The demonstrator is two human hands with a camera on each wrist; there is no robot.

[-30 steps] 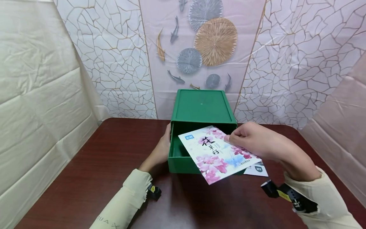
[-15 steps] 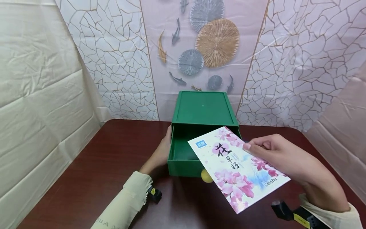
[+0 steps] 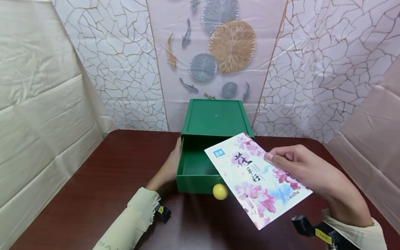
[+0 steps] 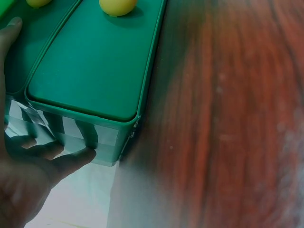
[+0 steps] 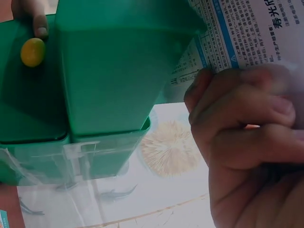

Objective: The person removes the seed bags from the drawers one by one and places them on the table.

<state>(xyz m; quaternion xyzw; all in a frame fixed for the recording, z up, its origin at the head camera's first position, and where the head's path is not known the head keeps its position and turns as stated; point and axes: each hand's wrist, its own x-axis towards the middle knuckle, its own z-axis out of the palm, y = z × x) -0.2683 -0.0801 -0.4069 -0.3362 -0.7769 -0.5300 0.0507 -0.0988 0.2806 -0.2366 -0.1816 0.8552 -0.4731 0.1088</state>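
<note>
Green all over, a small box of drawers [image 3: 216, 118] sits on the dark reddish-brown table [image 3: 93, 194], its upper drawer [image 3: 195, 184] pulled partway out, with a round yellow knob [image 3: 220, 191] on the front. The right hand [image 3: 300, 165] pinches a flat packet [image 3: 243, 173] near its right edge, thumb on top, and holds it tilted in the air before the drawer, covering the right part of the opening in the head view. The packet's upper face is white with pink blossoms, black characters, a blue square in one corner and "Beishu" at another; the right wrist view shows dense print and blue stripes on the other face. The left hand [image 3: 167, 168] rests against the box's left side with fingers stretched and spread. Behind the table hangs a cloth [image 3: 175, 114] printed with fish and round discs.
</note>
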